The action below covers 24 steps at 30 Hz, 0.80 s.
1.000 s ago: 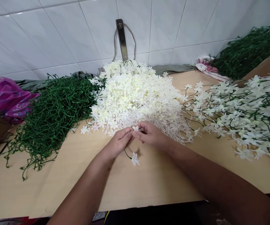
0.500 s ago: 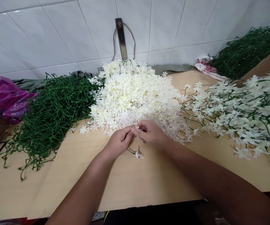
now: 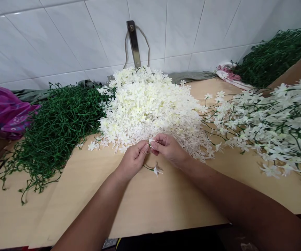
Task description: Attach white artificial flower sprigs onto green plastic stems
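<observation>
Left hand: the left hand (image 3: 132,159) is closed narrow, with its fingers curled around a thin green stem (image 3: 148,167); its fingertips meet those of the other hand.
Right hand: the right hand (image 3: 168,149) is closed in a pinch, with thumb and forefinger on a small white flower (image 3: 151,141).
White flower: it is tiny, pale cream and looks like plastic. It sits just where the two hands touch, at the near edge of the big heap.
Green stem: it is thin and curved and comes out from under the left hand. It lies on the table and carries one white bloom (image 3: 156,170) at its end, just below the gap between the hands.
Flower heap: a large heap of loose flowers (image 3: 145,104) lies directly beyond both hands and touches the fingertips. Thin white stalks fan out at its near side.
Stem heap: a tangled heap of green stems (image 3: 59,125) lies to the left of the left hand, against the flower heap.
Made sprays: green sprays with white blooms (image 3: 270,122) lie to the right of the right hand.
Surface: a light wooden table (image 3: 150,209), smooth and pale, with both forearms resting over it.
Room: a wall of white tiles (image 3: 61,42) stands beyond the heaps, with a metal bracket (image 3: 134,42) and a cord (image 3: 147,45) on it.
Far left: a pink bag (image 3: 6,113).
Far right: a second green heap (image 3: 278,55) and a pink-white cloth (image 3: 227,75) beside it.
</observation>
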Motion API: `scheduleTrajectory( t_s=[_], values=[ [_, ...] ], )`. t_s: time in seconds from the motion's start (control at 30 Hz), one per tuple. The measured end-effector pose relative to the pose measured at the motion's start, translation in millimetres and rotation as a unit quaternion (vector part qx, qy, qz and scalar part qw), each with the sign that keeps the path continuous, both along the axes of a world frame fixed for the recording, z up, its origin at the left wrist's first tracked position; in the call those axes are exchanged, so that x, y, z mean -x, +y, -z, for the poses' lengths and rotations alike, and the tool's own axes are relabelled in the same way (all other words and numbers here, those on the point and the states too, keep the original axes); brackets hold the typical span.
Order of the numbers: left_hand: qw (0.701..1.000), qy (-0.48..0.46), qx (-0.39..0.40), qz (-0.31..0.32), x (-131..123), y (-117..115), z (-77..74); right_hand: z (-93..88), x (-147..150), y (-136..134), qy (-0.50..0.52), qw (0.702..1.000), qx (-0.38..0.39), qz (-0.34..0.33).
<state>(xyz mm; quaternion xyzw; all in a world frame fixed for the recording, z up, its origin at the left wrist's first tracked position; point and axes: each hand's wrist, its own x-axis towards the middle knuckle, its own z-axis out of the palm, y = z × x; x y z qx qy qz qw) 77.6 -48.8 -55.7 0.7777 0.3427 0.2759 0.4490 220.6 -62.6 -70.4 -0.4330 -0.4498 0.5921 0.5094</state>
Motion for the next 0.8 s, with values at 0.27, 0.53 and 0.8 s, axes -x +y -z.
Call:
scheduleTrajectory(
  t_s=[0.27, 0.53, 0.8],
  values=[
    [0.998, -0.019, 0.053, -0.033, -0.2, -2.1, 7.1, -2.1, 10.6, -7.9, -0.029, 0.998, -0.021, 0.053],
    [0.992, -0.082, 0.078, -0.051, -3.5, -0.9, -0.3, -10.8, 7.2, -4.8, -0.016, 0.998, -0.034, 0.045],
    [0.993, -0.079, 0.063, -0.065, 7.7, -2.0, -6.5, -22.1, -7.9, -13.8, -0.002, 0.998, 0.013, 0.054]
  ],
)
